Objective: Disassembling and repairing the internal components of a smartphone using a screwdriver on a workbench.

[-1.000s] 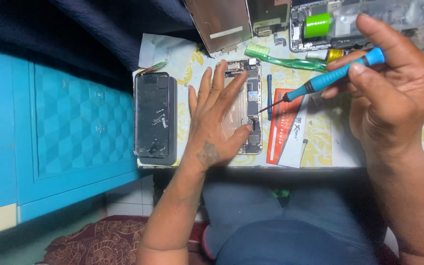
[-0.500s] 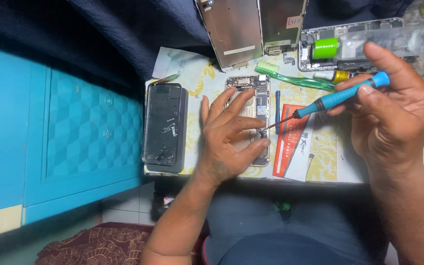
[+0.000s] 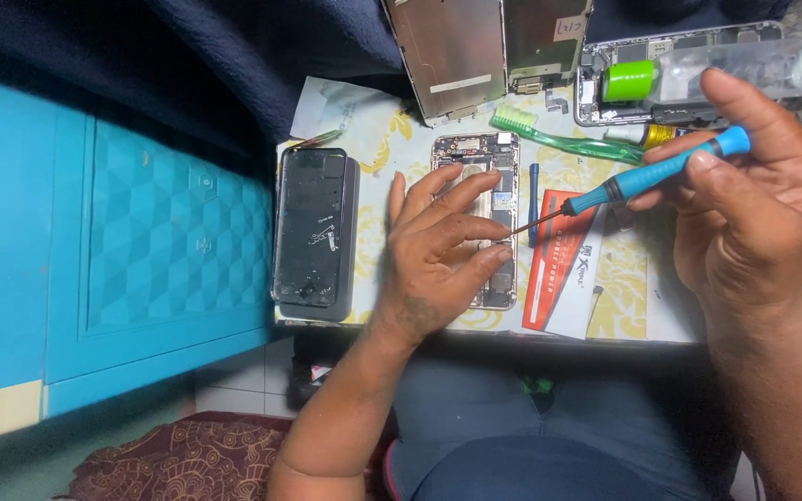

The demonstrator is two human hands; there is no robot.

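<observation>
left hand (image 3: 443, 246) rests flat, fingers spread, pinning the opened phone chassis (image 3: 483, 218) to the table (image 3: 624, 288). right hand (image 3: 758, 209) grips the blue screwdriver (image 3: 647, 176). a tip slip may gouge the board.

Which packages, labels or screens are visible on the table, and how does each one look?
Flat packet: orange-red and white, right of the opened phone.
Dark screen panel: black rectangle, smudged, at table's left end.
Two metal display backs: grey rectangles with small pale labels, top centre.
</observation>
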